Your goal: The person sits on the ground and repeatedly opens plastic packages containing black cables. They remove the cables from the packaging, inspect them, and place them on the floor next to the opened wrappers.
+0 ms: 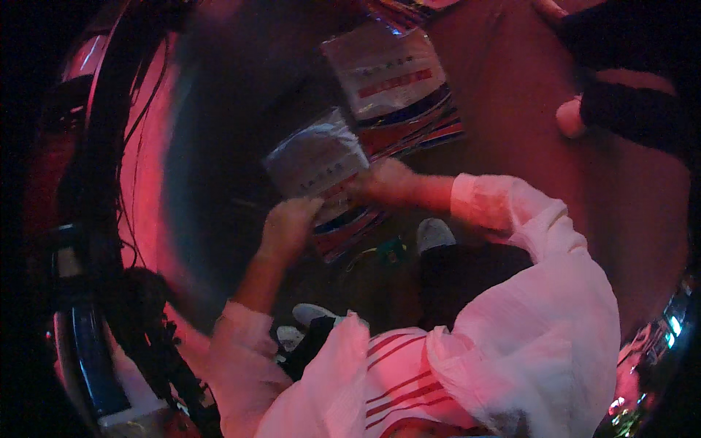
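A flat, clear-wrapped package [315, 152], pale at its far end and red and blue at its near end, lies low in front of me at a tilt. My left hand [290, 225] is closed at its left edge, fingers curled inward. At the right edge my right hand [387, 182] is also closed, with its knuckles up. The fingertips of both hands are partly hidden in the dim red light. Just beyond my right hand lies a second package or stack [391, 77] of the same look, its near end showing several layered edges.
More shiny packages [400, 11] lie at the far edge. On the right, a person's dark sleeve [628, 113] and hand [569, 118] reach in. A small green item [392, 250] is near a white shoe [436, 232]. Dark equipment and cables [131, 168] stand along the left.
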The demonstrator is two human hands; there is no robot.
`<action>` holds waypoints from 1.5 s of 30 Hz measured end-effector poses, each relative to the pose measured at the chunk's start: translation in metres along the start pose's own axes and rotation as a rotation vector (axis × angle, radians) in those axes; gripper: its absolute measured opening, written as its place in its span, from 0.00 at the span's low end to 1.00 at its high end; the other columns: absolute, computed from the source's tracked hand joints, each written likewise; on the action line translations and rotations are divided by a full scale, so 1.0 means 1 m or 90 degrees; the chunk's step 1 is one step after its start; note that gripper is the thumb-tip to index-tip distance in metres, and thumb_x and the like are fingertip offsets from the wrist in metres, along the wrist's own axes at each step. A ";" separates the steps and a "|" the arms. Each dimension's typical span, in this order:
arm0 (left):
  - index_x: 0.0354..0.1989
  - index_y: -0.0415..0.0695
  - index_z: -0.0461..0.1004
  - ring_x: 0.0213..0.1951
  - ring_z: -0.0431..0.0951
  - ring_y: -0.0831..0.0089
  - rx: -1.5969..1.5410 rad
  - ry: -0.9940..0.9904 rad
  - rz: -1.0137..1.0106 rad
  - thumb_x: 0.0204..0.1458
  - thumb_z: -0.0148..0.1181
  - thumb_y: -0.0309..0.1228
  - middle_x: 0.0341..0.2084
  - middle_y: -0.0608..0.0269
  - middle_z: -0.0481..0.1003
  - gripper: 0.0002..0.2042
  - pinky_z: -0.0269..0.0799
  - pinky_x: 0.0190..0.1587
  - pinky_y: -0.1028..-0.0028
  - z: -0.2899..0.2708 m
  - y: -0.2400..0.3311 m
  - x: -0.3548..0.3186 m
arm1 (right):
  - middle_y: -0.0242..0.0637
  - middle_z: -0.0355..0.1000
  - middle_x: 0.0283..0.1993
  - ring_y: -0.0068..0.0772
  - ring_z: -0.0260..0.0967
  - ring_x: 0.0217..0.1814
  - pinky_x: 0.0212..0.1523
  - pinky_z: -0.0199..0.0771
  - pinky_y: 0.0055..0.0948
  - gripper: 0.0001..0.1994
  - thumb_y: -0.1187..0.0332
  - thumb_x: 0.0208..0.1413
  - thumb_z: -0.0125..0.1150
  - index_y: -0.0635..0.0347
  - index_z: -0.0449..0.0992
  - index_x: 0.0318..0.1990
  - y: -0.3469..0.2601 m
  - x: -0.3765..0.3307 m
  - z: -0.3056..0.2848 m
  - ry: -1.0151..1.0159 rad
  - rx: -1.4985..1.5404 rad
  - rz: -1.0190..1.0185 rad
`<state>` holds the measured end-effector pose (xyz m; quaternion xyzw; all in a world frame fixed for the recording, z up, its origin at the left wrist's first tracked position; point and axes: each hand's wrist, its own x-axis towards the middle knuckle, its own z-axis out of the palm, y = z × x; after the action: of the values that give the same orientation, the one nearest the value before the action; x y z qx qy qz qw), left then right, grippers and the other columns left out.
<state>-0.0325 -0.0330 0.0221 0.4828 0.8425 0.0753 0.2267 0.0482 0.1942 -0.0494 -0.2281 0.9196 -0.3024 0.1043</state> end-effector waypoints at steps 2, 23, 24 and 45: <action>0.36 0.49 0.72 0.32 0.75 0.56 0.084 0.032 -0.047 0.45 0.52 0.27 0.29 0.57 0.74 0.09 0.69 0.34 0.60 -0.003 0.006 -0.006 | 0.41 0.73 0.29 0.45 0.73 0.29 0.23 0.69 0.41 0.10 0.59 0.50 0.53 0.53 0.74 0.32 0.013 0.005 0.010 0.039 -0.044 -0.031; 0.36 0.45 0.71 0.37 0.74 0.56 0.134 0.106 -0.283 0.50 0.48 0.29 0.34 0.57 0.74 0.08 0.70 0.38 0.59 0.030 -0.028 0.001 | 0.44 0.64 0.53 0.43 0.59 0.57 0.55 0.58 0.43 0.19 0.64 0.48 0.56 0.55 0.67 0.49 0.095 -0.026 0.005 0.233 -0.247 0.128; 0.36 0.45 0.71 0.37 0.74 0.56 0.147 0.105 -0.306 0.51 0.48 0.30 0.34 0.56 0.74 0.07 0.70 0.38 0.59 0.028 -0.029 0.005 | 0.44 0.63 0.53 0.43 0.58 0.58 0.56 0.57 0.42 0.20 0.64 0.48 0.57 0.57 0.66 0.50 0.099 -0.035 0.006 0.302 -0.260 0.173; 0.45 0.45 0.70 0.44 0.73 0.55 0.141 0.051 -0.521 0.54 0.47 0.33 0.42 0.54 0.73 0.12 0.69 0.42 0.58 0.007 -0.101 0.036 | 0.38 0.74 0.37 0.31 0.71 0.36 0.39 0.71 0.30 0.16 0.64 0.46 0.63 0.68 0.73 0.39 0.179 -0.118 -0.005 0.432 0.454 0.699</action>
<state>-0.1235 -0.0556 -0.0306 0.1268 0.9758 -0.0931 0.1519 0.0857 0.3813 -0.1469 0.4187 0.7290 -0.5412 0.0182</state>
